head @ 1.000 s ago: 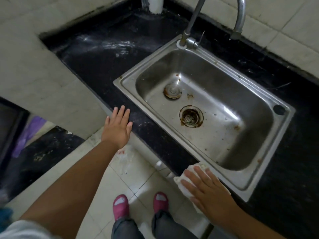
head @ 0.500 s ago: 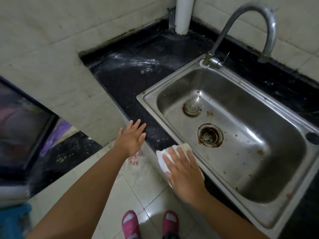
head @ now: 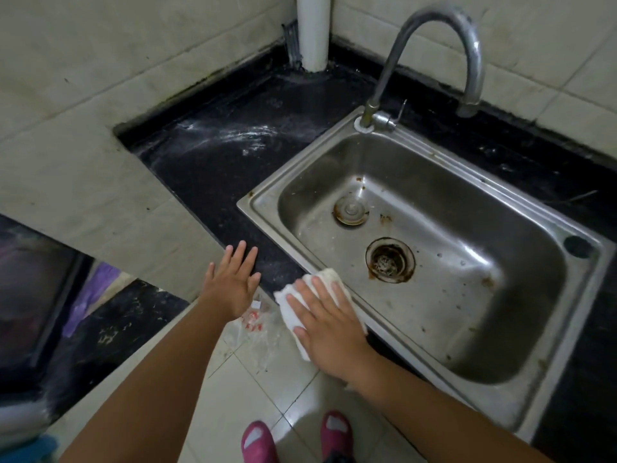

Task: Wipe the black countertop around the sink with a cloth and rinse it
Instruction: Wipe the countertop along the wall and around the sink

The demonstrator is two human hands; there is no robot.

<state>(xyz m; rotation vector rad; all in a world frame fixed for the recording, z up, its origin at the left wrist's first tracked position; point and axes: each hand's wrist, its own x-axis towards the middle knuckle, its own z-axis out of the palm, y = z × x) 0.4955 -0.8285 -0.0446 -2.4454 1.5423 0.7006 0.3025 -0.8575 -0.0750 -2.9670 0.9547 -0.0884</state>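
The cloth [head: 309, 297] was white, crumpled and folded, lying on the counter's [head: 213, 162] front strip against the near left edge of the sink [head: 521, 389]. The right hand [head: 329, 324] pressed flat on it, fingers spread, not clutching. The left hand [head: 232, 284] lay open at the counter's front edge, just left of the cloth. White smears streaked the black counter farther back, left of the tap [head: 434, 55].

Dim, flat indoor light leaves the lower left of the frame murky and blurred, soft glare streaks the sink [head: 467, 248] basin at centre right, and wide-angle bending curves the wall tiles toward the edges
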